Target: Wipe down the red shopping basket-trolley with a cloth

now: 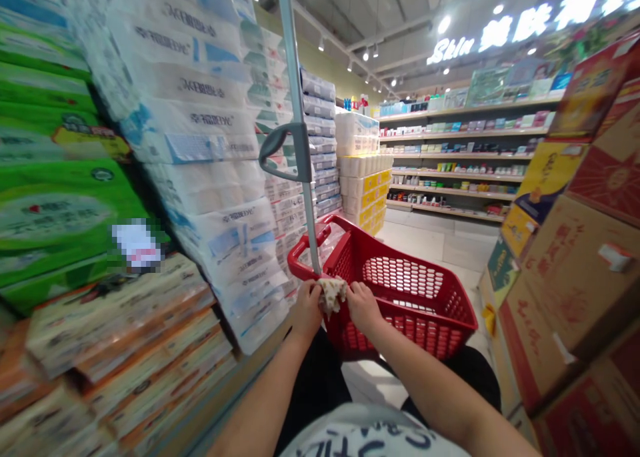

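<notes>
With left hand [307, 305] closed on a pale, crumpled cloth [333, 295], holds it at the near-left edge of a red basket [425, 315]; with right hand [363, 303] curled at the cloth's other side, unable to tell whether on cloth or rim. Probably bunched small so as to fit between both hands. Just beyond, a grey pole [295, 50] with a looped handle [306, 150]; around the basket, dark-trousered legs [325, 360], likely set there to stop it shifting. To the left, tall stacks of wrapped paper packs [235, 230] with repeated characters, seemingly 幸福阳光, piled high probably to save floor; nearer, green packs [65, 203] with lettering too blurred to read. To the right, stacked cartons [565, 270] with red print. Farther off, stocked shelves [480, 157] below a lit sign [495, 33] reading "Skin", then glaring Chinese characters.
</notes>
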The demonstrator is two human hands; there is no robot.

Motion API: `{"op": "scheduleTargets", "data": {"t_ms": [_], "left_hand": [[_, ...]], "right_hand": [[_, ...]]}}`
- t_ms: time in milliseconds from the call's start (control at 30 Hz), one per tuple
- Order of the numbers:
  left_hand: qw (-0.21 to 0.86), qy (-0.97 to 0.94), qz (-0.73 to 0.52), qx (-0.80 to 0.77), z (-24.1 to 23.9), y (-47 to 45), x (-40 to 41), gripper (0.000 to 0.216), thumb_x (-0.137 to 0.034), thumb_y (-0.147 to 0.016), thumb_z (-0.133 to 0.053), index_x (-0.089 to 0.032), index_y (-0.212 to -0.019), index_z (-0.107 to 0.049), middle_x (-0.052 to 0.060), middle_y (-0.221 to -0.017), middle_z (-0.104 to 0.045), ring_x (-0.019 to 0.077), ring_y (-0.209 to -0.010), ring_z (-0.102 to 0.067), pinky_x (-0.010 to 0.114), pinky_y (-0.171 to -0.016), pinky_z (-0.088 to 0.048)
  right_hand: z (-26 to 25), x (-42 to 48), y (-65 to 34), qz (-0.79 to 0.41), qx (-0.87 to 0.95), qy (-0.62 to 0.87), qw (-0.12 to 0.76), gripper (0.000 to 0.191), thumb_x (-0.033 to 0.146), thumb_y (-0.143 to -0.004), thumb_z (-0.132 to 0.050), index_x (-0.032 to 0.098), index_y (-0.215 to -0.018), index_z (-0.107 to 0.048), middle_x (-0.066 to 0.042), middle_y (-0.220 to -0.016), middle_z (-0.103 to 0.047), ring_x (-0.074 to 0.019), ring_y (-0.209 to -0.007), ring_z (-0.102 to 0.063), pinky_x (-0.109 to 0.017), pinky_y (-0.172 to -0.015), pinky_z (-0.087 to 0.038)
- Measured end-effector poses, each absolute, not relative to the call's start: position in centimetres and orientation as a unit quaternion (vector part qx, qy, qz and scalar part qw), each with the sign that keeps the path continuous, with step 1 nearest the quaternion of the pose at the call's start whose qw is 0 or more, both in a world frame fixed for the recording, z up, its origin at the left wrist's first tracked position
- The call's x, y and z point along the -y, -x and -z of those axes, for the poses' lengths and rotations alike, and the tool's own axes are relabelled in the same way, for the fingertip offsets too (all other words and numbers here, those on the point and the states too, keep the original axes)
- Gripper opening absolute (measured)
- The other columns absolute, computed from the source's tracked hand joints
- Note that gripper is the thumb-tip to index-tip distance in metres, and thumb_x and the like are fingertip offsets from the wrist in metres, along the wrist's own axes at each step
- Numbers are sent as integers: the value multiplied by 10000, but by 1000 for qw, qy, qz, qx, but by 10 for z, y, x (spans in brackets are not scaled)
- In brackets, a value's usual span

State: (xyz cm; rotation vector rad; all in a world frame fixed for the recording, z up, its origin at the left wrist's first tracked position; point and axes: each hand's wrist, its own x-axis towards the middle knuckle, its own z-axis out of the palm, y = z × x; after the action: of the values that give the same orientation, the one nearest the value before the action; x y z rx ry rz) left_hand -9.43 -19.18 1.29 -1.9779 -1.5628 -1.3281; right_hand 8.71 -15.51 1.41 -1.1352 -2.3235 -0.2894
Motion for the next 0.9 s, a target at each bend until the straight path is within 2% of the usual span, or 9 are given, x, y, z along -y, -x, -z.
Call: {"op": "scheduleTargets", "data": {"t_ms": [100, 233, 500, 600, 733, 800, 900], "left_hand": [[124, 696, 444, 551, 7, 89, 195, 316, -30, -734, -453, -192, -950, -616, 88, -1028, -560, 216, -949, -573, 383, -835, -523], [144, 682, 469, 542, 0, 90, 192, 329, -42, -722, -498, -195, -994, -603, 84, -1044, -543, 216, -973, -562, 389, -867, -517], [117, 702, 438, 549, 18, 79, 200, 366, -3, -717, -438, -185, -966, -636, 78, -1028, -539, 205, -973, -555, 355, -873, -513], [103, 680, 467, 555, 13, 71, 199, 389, 10, -701, -417, -183, -949, -645, 68, -1009, -517, 191, -963, -545, 354, -895, -504], [92, 652, 497, 565, 1, 62, 200, 275, -100, -747, -511, -162, -990, -624, 88, -1062, -484, 217, -1011, -523, 403, -948, -481], [94, 655, 480, 576, 5, 58, 203, 287, -172, -740, -585, -160, -1026, -599, 99, -1097, -471, 242, -1050, -507, 442, -971, -464], [93, 654, 448, 603, 17, 59, 205, 333, -135, -709, -599, -180, -1038, -569, 92, -1091, -478, 242, -1043, -514, 463, -951, -469]], "right_hand": [[-16, 156, -87, 120, 858, 411, 285, 518, 160, -936, -438, 242, -1443, -372, -60, -922, -563, -206, -870, -477, -327, -828, -392], [-18, 157, -85, 134, 847, 412, 307, 454, 291, -981, -415, 237, -1432, -399, -64, -899, -571, -207, -856, -484, -327, -805, -397], [-12, 154, -85, 107, 847, 397, 336, 446, 210, -979, -379, 193, -1423, -414, -66, -890, -591, -195, -826, -485, -327, -797, -391], [-10, 152, -86, 103, 847, 388, 350, 443, 193, -970, -387, 183, -1412, -431, -64, -889, -595, -197, -824, -487, -326, -802, -393], [-10, 153, -87, 92, 846, 389, 352, 464, 164, -942, -423, 180, -1405, -440, -68, -911, -600, -203, -838, -493, -325, -794, -402], [-11, 153, -87, 89, 847, 388, 352, 470, 159, -937, -429, 173, -1407, -438, -71, -914, -598, -203, -831, -492, -329, -798, -406], [-10, 153, -86, 92, 847, 384, 357, 445, 181, -958, -405, 162, -1402, -444, -71, -902, -597, -198, -809, -487, -330, -809, -406]]}}
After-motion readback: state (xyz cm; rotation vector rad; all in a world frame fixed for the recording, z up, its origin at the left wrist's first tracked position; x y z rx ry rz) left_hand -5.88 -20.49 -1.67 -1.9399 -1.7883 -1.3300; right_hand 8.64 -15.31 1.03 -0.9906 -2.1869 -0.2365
